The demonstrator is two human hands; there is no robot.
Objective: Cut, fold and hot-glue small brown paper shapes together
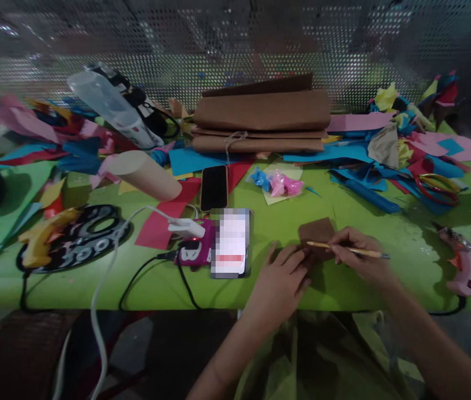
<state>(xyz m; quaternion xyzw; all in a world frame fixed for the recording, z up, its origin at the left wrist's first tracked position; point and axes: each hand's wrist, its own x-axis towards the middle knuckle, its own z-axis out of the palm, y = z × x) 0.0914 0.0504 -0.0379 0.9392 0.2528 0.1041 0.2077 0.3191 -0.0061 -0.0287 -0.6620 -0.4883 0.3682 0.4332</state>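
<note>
A small piece of brown paper (317, 229) lies on the green table (268, 233) in front of me. My left hand (283, 278) rests beside it, fingers stretched out and lying flat, fingertips at the paper's left edge. Held in my right hand (360, 258) is a wooden pencil (322, 244), with its tip over the brown paper. Whether the tip touches the paper I cannot tell. My right hand covers part of the paper's right side.
Two phones (214, 189) and a purple power socket (196, 250) with cables are to the left. A yellow glue gun (45, 233) lies far left, a pink glue gun (464, 266) far right. Brown paper rolls (260, 111) and coloured scraps line the back, near small wrapped packets (279, 182).
</note>
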